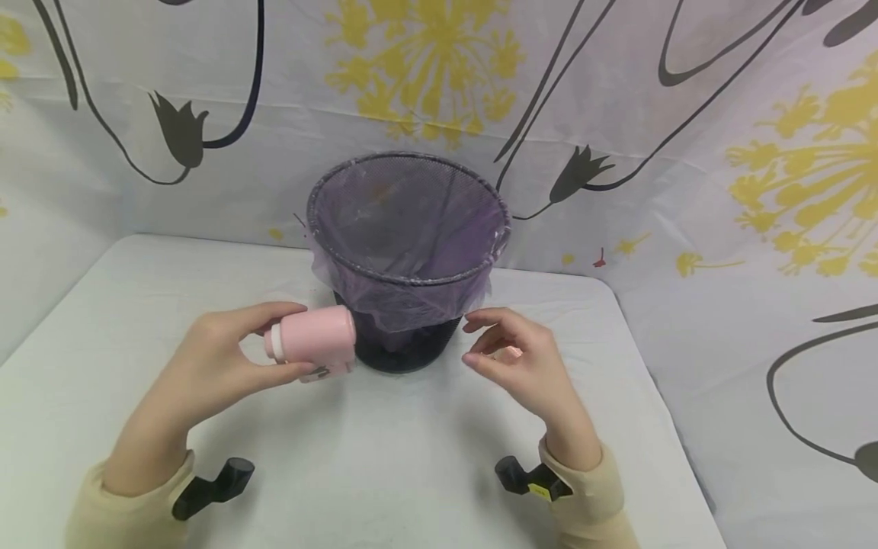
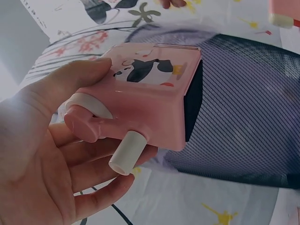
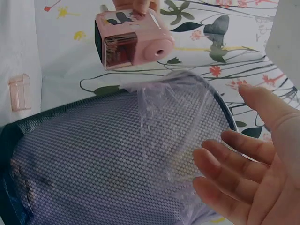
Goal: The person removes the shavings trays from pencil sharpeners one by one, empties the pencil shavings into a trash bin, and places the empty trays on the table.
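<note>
My left hand [image 1: 226, 351] grips a pink crank pencil sharpener [image 1: 318, 335] on its side, in front of the waste bin's left part. In the left wrist view, the sharpener [image 2: 145, 108] shows a panda picture, a crank and a white knob. The right wrist view shows its pencil hole and a shavings-filled opening in the sharpener [image 3: 126, 44]. My right hand [image 1: 517, 354] holds nothing, its fingers loosely bent beside the bin's right side. A clear pinkish drawer-like box [image 3: 19, 91] lies on the table, mostly hidden behind the right hand in the head view.
A black mesh waste bin [image 1: 405, 347] lined with a thin purple bag [image 1: 405, 297] stands at the back middle of the white table [image 1: 384, 473]. Behind it hangs a cloth [image 1: 274, 191] printed with flowers. Part of a pink object [image 2: 283, 11] shows at the left wrist view's edge.
</note>
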`<state>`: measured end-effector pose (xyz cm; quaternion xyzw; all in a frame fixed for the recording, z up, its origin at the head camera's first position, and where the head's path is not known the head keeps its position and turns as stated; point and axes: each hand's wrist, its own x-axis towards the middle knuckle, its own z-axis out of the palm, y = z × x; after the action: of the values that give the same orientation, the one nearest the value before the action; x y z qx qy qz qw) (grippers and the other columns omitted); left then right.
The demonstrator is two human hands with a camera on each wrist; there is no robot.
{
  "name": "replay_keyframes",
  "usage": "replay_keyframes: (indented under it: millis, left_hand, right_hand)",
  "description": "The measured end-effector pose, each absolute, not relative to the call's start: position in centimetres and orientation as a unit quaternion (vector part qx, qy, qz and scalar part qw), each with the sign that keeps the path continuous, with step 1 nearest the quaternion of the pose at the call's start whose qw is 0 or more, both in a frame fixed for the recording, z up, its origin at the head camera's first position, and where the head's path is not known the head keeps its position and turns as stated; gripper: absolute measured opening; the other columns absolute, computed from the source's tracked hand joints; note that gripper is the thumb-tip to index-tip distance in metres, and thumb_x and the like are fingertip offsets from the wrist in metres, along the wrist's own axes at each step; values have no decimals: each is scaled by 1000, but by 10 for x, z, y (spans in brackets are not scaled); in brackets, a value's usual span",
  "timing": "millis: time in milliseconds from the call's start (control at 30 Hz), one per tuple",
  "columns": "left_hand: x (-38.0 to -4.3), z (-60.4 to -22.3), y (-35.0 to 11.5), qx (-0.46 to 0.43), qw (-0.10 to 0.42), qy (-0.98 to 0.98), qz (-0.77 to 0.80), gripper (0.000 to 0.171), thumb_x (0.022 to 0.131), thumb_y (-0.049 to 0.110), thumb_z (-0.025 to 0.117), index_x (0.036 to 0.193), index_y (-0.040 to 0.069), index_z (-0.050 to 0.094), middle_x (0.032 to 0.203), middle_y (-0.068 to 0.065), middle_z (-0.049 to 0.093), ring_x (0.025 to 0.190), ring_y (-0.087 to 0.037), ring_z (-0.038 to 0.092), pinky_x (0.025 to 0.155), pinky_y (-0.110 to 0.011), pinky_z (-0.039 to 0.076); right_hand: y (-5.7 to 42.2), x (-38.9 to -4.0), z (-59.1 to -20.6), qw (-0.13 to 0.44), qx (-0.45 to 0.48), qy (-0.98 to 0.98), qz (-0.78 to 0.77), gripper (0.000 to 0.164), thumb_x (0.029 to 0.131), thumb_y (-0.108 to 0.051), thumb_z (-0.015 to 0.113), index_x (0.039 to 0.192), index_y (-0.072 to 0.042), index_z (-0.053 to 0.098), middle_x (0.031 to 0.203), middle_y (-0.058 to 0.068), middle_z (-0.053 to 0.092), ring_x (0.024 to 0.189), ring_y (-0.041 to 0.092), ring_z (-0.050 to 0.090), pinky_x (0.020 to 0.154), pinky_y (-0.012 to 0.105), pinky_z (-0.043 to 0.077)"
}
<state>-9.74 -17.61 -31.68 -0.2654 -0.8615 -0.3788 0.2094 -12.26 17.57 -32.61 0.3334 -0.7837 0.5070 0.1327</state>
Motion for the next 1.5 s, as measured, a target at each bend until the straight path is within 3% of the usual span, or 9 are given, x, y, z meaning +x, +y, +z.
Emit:
replay_keyframes:
  millis: [267,600,833,1167,1500]
  left_hand:
    - [-97,-316,-163,-306,207,-836,-405,58,56,10,90,111,11,69,101,4,70,84,-9,61,75,-13,45]
    - [-98,-320,-148,-335,188,-814,-435,58,59,10,89,113,10,68,101,2,69,80,-11,61,71,-15,47]
    - [-99,-326,-141,-347,183,-798,-457,59,58,8,90,113,7,68,99,0,69,78,-12,60,67,-17,48]
    - [-100,-334,-137,-366,195,-791,-450,58,60,18,91,112,7,68,99,3,69,81,-8,57,69,-20,47]
    - [-98,-337,-131,-385,197,-786,-441,54,78,46,77,113,7,67,102,0,70,83,-9,59,72,-20,47]
  right_hand:
    - [168,-116,-333,101,347,-809,464,52,73,-4,80,121,-9,61,103,1,68,78,13,64,67,32,53]
    - [160,-116,-340,70,371,-794,476,62,73,-3,81,129,-1,54,110,8,66,86,17,64,74,34,53]
    - [157,-115,-342,64,373,-809,449,67,72,-8,84,132,-4,54,117,6,64,92,17,63,77,31,53]
    - [154,-113,-342,57,386,-827,405,70,71,-21,86,132,-6,55,111,1,67,92,11,63,79,28,52]
    - [147,-110,-347,27,397,-826,399,74,69,-23,87,133,-5,54,108,0,66,92,11,62,83,31,51]
